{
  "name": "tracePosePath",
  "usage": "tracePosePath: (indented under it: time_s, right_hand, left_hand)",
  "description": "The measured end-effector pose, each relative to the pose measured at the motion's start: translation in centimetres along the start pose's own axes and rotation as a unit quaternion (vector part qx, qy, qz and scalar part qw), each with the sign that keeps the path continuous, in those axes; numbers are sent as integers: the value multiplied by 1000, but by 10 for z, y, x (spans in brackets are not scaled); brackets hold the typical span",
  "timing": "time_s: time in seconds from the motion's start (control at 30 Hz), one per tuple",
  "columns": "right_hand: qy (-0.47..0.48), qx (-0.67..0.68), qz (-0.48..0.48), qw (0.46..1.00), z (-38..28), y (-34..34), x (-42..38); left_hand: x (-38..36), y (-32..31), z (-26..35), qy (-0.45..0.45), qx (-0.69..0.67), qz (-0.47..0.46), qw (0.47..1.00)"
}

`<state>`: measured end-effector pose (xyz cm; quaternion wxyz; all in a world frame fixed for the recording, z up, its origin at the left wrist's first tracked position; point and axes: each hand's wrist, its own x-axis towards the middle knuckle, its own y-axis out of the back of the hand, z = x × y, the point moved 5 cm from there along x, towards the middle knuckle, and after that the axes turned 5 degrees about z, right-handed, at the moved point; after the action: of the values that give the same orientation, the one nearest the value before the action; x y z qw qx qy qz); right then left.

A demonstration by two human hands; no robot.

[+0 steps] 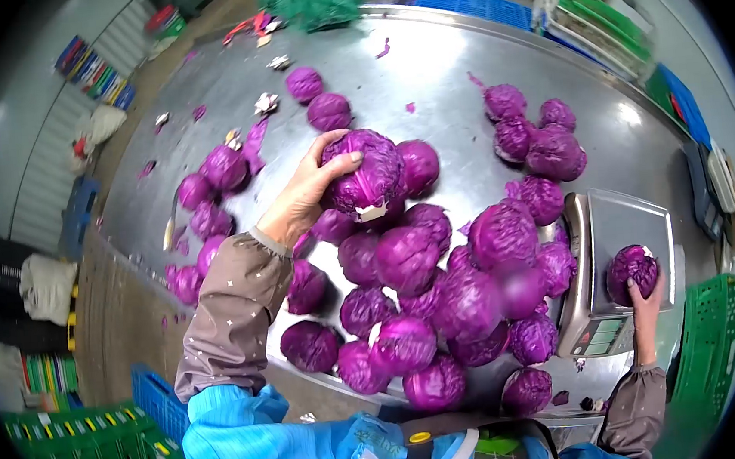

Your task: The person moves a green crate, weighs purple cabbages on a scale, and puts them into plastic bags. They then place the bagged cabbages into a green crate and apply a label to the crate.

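My left hand [322,183] grips a large red cabbage [369,171] from its left side, thumb on top, above the pile at the table's middle. A pale cut stem shows at the cabbage's lower edge. At the right, my right hand [646,301] has its fingers around a smaller red cabbage [630,267], which is over the metal plate of a weighing scale [634,217]. The scale's display [607,337] faces me. Between my hands lies a heap of red cabbages [468,303] on the steel table [423,61].
More cabbages lie in groups at the left [224,167] and far right [555,153]. A knife [170,231] rests near the left edge among leaf scraps. Green crates [91,450] stand at lower left, another green crate [710,332] at right. Green netting [311,8] lies beyond the far edge.
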<state>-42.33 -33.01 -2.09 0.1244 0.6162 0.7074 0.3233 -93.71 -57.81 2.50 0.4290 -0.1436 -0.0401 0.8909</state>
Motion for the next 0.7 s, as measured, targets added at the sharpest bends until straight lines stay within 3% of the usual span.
tracePosePath:
  time_s: [0.17,0.2,0.3,0.33,0.43,0.57,0.67,0.7]
  right_hand:
    - [22,-9,3,1000,6,-5,8]
    - [30,-6,-6,1000,5,-7,7]
    - [12,-33,13,999,26,-2,14]
    - [18,-35,3,999,29,-3,16]
    - [26,-54,13,998,32,1,23]
    - [63,-69,0,996,43,3,34]
    - [74,-83,-6,994,48,2,38]
    - [71,-70,-2,995,49,2,39]
  left_hand:
    - [-54,55,-31,35,93,97,990]
    - [-63,63,-40,84,69,104,989]
    - [-88,93,-48,29,-82,74,993]
    - [-105,100,-42,14,-121,101,987]
    - [-150,141,-58,-30,58,235,970]
    - [-209,150,-117,-24,228,222,948]
    - [-230,113,-141,-80,297,229,924]
    - [-231,102,-156,-78,375,225,896]
